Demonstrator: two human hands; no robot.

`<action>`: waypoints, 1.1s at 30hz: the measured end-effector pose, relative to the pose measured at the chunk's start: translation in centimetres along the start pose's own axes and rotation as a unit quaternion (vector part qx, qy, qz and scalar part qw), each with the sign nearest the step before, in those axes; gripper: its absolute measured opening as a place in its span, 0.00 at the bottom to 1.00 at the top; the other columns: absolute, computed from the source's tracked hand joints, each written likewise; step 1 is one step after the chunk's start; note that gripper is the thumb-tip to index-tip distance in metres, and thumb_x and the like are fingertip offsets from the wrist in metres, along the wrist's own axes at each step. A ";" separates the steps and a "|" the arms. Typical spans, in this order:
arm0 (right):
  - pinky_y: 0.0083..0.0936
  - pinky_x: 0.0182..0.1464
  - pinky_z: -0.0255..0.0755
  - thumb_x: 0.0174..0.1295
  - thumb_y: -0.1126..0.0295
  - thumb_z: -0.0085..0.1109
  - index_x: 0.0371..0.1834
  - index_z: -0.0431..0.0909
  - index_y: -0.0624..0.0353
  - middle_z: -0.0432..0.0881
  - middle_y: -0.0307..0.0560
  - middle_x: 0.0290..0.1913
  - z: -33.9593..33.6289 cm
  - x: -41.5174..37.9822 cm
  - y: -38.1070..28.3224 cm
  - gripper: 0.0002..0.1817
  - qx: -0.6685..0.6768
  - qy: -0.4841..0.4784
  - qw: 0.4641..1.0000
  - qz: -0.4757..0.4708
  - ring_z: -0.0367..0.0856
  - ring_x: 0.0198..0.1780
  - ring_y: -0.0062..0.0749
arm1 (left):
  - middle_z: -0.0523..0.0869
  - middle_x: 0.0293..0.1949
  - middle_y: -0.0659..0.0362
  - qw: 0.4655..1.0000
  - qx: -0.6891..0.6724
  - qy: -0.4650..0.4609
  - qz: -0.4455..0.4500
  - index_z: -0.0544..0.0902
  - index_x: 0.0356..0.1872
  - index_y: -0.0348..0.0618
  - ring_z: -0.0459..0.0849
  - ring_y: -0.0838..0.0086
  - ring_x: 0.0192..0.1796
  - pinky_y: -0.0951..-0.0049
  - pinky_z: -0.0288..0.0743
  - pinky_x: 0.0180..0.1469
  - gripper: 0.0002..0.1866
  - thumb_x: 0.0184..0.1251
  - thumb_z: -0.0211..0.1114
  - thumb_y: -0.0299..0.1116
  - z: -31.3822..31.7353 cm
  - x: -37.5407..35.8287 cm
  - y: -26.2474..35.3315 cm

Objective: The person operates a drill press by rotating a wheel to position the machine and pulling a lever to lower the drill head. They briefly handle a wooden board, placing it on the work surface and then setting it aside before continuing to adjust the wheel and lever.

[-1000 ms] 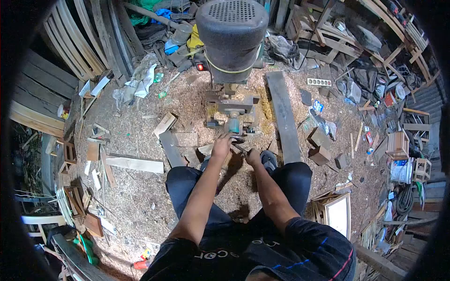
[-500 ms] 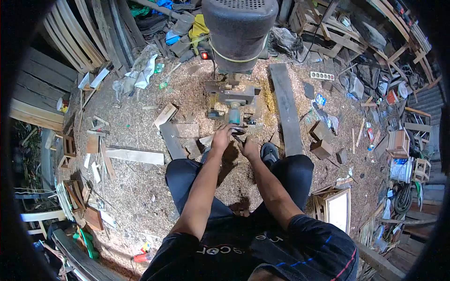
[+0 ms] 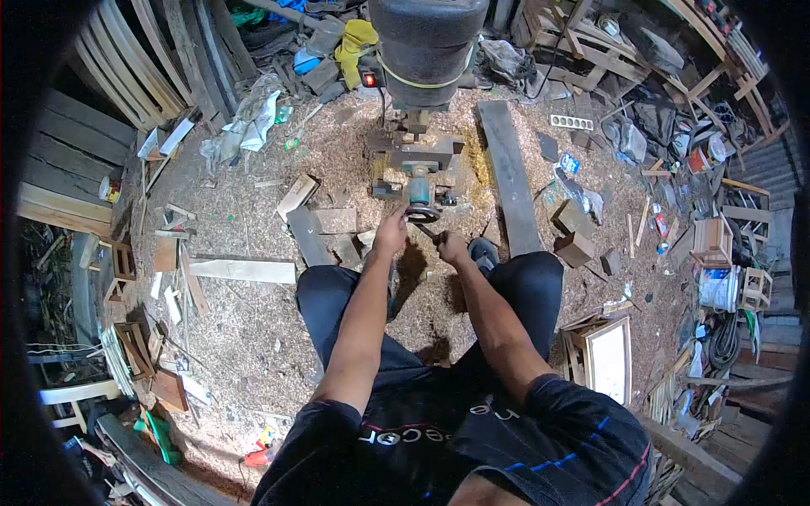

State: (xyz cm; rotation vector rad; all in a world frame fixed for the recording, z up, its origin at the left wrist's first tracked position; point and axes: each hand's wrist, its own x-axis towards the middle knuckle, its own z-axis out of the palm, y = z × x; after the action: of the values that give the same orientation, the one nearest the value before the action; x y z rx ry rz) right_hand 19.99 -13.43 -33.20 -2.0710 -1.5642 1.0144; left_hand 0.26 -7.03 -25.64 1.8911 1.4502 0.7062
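A black handwheel point(image 3: 422, 213) sits at the near end of the green screw housing of a metal machine vise point(image 3: 422, 153). My left hand point(image 3: 391, 234) is closed at the wheel's left rim, its fingertips partly hidden. Just right of and below the wheel, my right hand point(image 3: 452, 247) is closed round a dark handle point(image 3: 428, 230) that slants down from the wheel. Above the vise stands a large dark machine head point(image 3: 426, 51) with a yellowish band round it.
Wood shavings cover the ground. A long grey plank point(image 3: 509, 181) lies right of the vise, with wood blocks point(image 3: 575, 250) beyond it. Short boards point(image 3: 337, 220) lie to the left. A white power strip point(image 3: 571, 122) and a red-lit switch point(image 3: 369, 80) are near the machine.
My left hand has shifted from the top of the handwheel to its left rim, so more of the wheel shows. My right hand has moved slightly up, and the view has tilted a little.
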 end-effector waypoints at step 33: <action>0.30 0.37 0.70 0.69 0.32 0.41 0.39 0.83 0.62 0.82 0.50 0.33 -51.0 12.4 -42.7 0.39 0.406 0.227 0.865 -0.190 0.79 0.34 0.35 | 0.87 0.39 0.55 0.764 0.061 0.511 0.389 0.83 0.37 0.45 0.84 0.58 0.45 0.62 0.70 0.57 0.12 0.53 0.54 0.26 -21.7 17.4 35.4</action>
State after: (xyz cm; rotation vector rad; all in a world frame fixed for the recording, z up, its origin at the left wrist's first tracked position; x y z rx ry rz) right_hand 29.25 19.16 25.36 -1.2246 -0.9814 0.7619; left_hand 10.40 7.02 15.92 2.3131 1.1551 2.3780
